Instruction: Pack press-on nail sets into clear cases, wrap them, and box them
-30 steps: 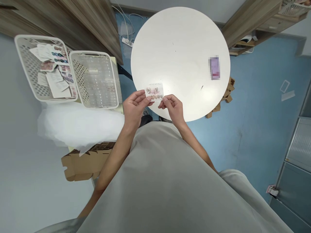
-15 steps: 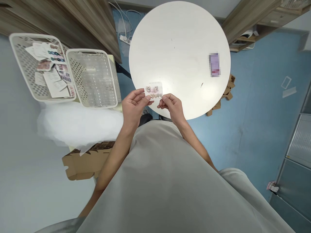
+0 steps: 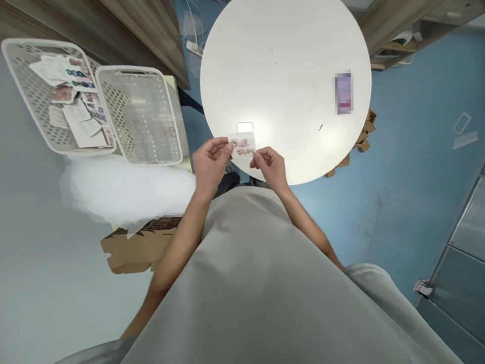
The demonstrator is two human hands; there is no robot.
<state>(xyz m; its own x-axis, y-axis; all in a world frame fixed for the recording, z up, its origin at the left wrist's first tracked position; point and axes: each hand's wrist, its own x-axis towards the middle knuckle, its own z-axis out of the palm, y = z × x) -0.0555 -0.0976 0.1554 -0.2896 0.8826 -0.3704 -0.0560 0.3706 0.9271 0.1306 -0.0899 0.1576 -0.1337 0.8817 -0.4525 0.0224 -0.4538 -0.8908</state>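
A small whitish card (image 3: 242, 145) carries several round, sparkly ornaments in two rows. I cannot tell just what kind of ornaments they are. It is held over the near edge of the round white table (image 3: 282, 96). My left hand (image 3: 209, 164) pinches the card's left side, thumb on top. At the lower right corner, my right hand (image 3: 272, 167) grips the card between thumb and fingertips. A thin white-edged rectangle (image 3: 245, 127) shows just beyond the card's top edge; whether it is a clear cover or a flap is unclear.
On the left stand a white basket (image 3: 7, 60) of ornament cards and another white basket (image 3: 99, 83) of clear plastic cases. White plastic sheeting (image 3: 125, 187) and a cardboard box (image 3: 131, 253) lie nearer. A blurred purple item (image 3: 344, 93) rests at the table's right.
The view has shifted slightly. The card has tilted and slid a little right in my fingers' grasp, and the white-edged rectangle now shows beyond it. Both hands still hold the card.
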